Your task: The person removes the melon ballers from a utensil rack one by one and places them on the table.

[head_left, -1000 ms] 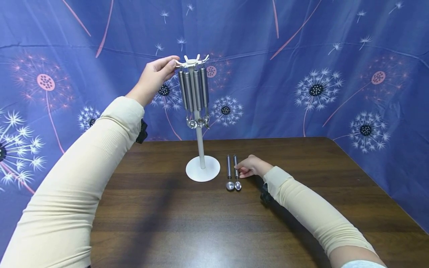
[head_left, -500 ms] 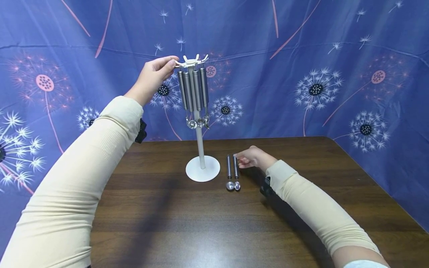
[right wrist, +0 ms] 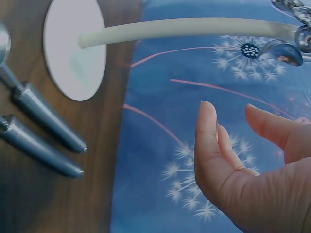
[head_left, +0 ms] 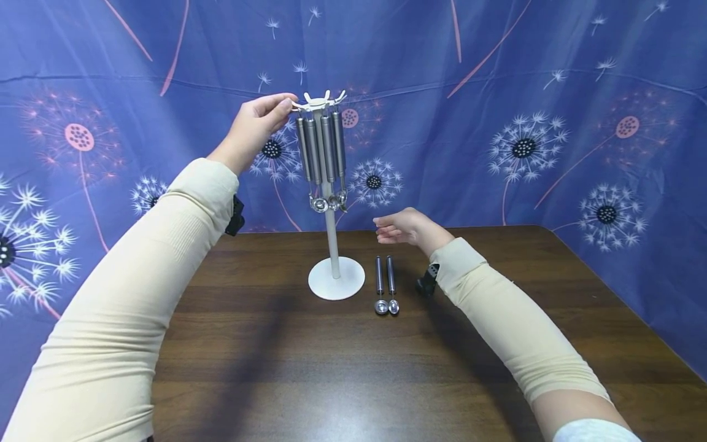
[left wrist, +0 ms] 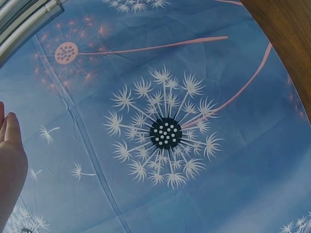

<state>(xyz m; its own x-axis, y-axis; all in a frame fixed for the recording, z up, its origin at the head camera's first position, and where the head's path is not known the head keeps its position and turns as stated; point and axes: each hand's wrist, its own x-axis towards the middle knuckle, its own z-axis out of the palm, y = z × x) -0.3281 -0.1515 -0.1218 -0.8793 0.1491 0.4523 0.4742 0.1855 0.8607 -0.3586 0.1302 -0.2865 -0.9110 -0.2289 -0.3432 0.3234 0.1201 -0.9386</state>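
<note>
A white utensil stand (head_left: 332,236) with hooked arms stands upright on the table. Several metal utensils with grey handles (head_left: 326,147) hang from its hooks, small round bowls at the bottom. My left hand (head_left: 259,126) pinches one hook's tip at the upper left between thumb and fingers; the left wrist view cuts most of this hand off. Two measuring spoons, one round-bowled (head_left: 379,279) and one oval-bowled (head_left: 391,276), lie side by side right of the base. Above and behind their handles my right hand (head_left: 405,227) hovers, thumb and fingers apart with nothing between them, as the right wrist view (right wrist: 238,165) confirms.
The brown wooden table (head_left: 353,362) reaches back to a blue curtain (head_left: 431,123) with a dandelion print. A round white base (head_left: 337,288) carries the stand's pole. Dark cameras are strapped at both wrists, the right one (head_left: 428,279) near the spoons.
My right hand has let go of the oval-bowled spoon, lifted off the table and moved up and away from me. The left hand keeps its pinch on the stand.
</note>
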